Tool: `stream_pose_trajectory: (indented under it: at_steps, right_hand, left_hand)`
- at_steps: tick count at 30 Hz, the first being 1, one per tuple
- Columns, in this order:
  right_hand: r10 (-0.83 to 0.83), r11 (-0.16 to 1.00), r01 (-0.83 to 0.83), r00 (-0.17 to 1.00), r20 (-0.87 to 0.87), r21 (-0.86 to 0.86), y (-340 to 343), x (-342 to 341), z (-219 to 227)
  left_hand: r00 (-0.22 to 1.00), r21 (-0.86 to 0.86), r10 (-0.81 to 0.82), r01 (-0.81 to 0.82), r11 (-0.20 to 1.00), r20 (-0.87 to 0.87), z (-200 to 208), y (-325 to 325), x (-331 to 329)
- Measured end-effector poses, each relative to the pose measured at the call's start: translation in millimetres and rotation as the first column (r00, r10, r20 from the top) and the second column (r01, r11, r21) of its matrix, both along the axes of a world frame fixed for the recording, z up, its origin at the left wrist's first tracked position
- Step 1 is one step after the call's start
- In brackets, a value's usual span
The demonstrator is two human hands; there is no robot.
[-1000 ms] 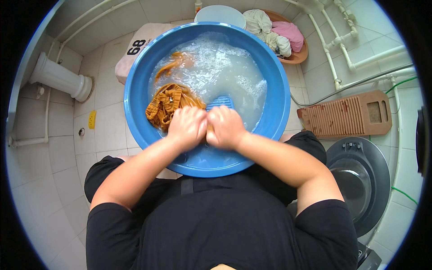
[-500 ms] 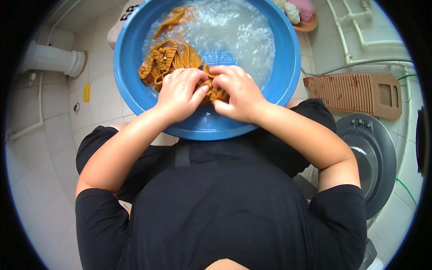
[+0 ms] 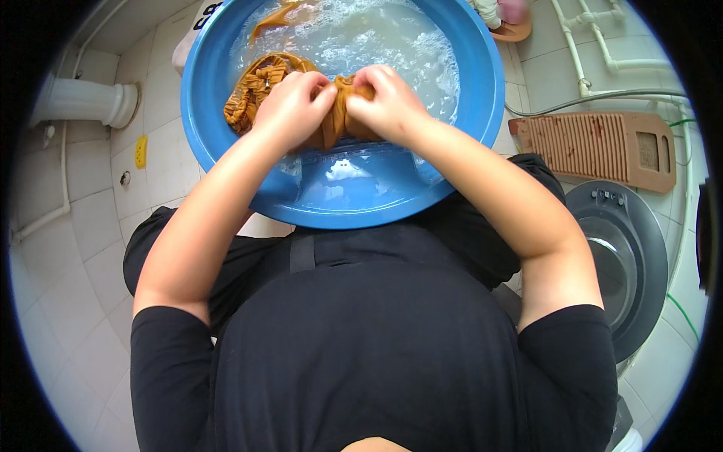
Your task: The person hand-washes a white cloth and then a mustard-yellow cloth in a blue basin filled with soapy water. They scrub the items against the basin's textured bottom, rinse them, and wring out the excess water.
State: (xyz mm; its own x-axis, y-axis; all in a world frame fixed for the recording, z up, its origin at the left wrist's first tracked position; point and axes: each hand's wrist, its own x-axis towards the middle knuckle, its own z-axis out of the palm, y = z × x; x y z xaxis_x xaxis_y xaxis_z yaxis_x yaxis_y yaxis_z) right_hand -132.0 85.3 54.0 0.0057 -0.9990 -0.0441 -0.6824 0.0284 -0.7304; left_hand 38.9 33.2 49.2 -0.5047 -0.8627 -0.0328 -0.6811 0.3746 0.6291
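Note:
A wet mustard-brown garment [image 3: 258, 89] with gathered, ribbed edging lies bunched in the left part of a large blue basin [image 3: 482, 90]. Cloudy, sudsy water [image 3: 376, 38] fills the basin, and a loose end of the cloth floats near its far left side. My left hand [image 3: 295, 109] grips the cloth with thumb and fingers pinched. Close beside it, my right hand [image 3: 382, 105] pinches another part of the same garment. Between the two hands a stretch of fabric hangs over the basin's sloping near wall. The fingertips are partly hidden in the folds.
To the right, a brown ribbed washboard [image 3: 595, 147] lies on the tiled floor beside a grey round basin [image 3: 614, 256]. White pipes [image 3: 576, 53] and a grey hose run along the right wall. A white pedestal [image 3: 90, 102] stands at left. Pink and white items [image 3: 512, 15] sit in an orange-brown dish, far right.
Both hands have moved away from me with the cloth, up the basin. The fabric between them is now spread flatter, and more of the basin's near wall shows.

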Motion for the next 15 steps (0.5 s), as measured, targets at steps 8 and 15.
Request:
stream_pose_trajectory:
  at_steps: [8, 15]
  right_hand:
    - [0.222, 0.933, -0.286, 0.934, -0.28, -0.217, 36.9, 11.1, 4.1]
    - [-0.074, 0.994, 0.102, 0.881, -0.468, 0.034, -34.4, 7.4, -20.3]
  left_hand:
    - [0.94, -0.289, -0.288, 0.332, 0.898, 0.183, 3.2, 39.0, 11.1]
    - [0.96, -0.201, -0.077, 0.134, 0.97, 0.27, -19.6, -16.0, -9.1]
